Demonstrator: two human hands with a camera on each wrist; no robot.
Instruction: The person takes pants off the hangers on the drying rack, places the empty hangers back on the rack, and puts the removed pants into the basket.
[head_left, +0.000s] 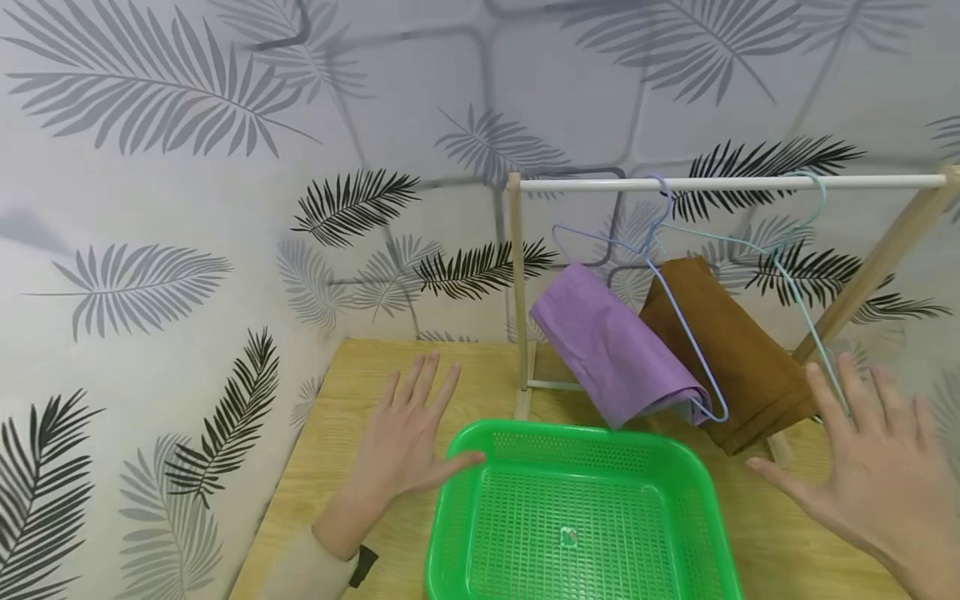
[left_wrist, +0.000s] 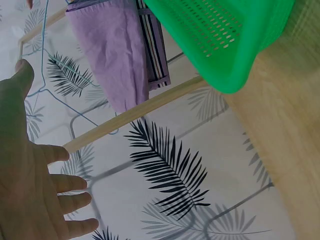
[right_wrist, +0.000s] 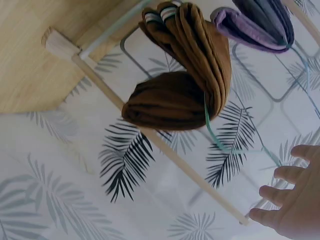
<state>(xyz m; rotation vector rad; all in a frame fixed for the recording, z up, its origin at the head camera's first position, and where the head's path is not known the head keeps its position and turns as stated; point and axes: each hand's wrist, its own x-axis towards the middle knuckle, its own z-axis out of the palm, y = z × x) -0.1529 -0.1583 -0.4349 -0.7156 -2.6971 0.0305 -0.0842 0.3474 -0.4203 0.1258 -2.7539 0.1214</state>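
Observation:
My left hand (head_left: 405, 437) is spread with straight fingers over the left rim of a green plastic basket (head_left: 585, 432); it holds nothing. To the right, my right hand (head_left: 885, 467) is spread too, in front of the rack's right side, its fingers near a teal hanger (head_left: 798, 287). A folded purple cloth (head_left: 611, 342) hangs over a blue hanger (head_left: 678, 312). Over the teal hanger is draped a folded brown cloth (head_left: 720, 350), whose layers show in the right wrist view. Inside the basket only a small sticker (head_left: 568, 537) shows on the mesh bottom.
A small wooden rack with a white rod (head_left: 727, 182) stands at the back right of the wooden table (head_left: 382, 362). Behind it is a wall (head_left: 420, 100) with leaf-patterned covering. The basket stands in front of the rack.

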